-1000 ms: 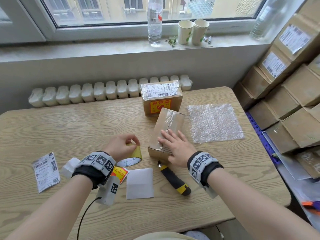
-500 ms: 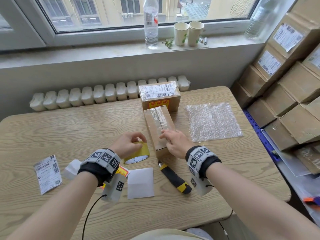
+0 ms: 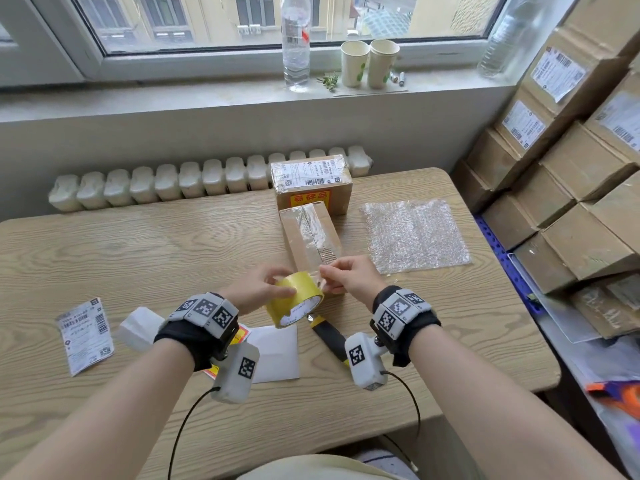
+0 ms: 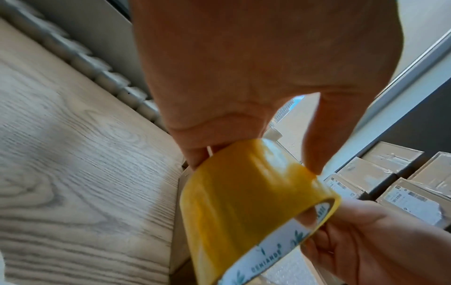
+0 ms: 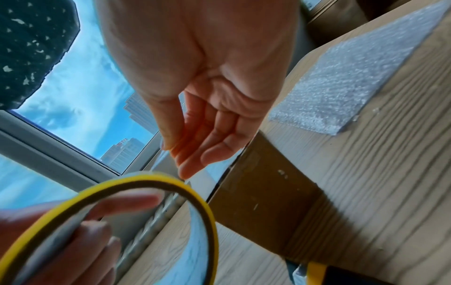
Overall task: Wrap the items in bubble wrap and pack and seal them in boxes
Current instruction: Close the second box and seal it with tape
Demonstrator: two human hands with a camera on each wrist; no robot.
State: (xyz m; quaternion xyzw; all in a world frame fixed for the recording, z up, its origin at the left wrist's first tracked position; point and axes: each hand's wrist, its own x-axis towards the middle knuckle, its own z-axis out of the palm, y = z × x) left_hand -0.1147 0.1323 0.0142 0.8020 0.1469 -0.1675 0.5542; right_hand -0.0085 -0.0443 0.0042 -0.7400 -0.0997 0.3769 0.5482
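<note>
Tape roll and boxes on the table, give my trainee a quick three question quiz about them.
1. True or false: the left hand holds the tape roll off the table.
2. The bubble wrap sheet lies on which side of the small box? A left, B right.
3. What tool lies below the roll, near the right hand?

Key: 1 true. 2 B. 3 the utility knife.

- A small parcel-packing room is showing here: labelled cardboard boxes (image 3: 568, 140) are standing stacked against the right wall.
- A wooden table (image 3: 138, 244) is sitting under a window (image 3: 242, 19), over a radiator (image 3: 166, 183).
- A shipping label (image 3: 85, 336) and a bubble wrap sheet (image 3: 414, 235) are lying on it.
- Paper cups (image 3: 369, 62) and a water bottle (image 3: 295, 43) are standing on the windowsill.
</note>
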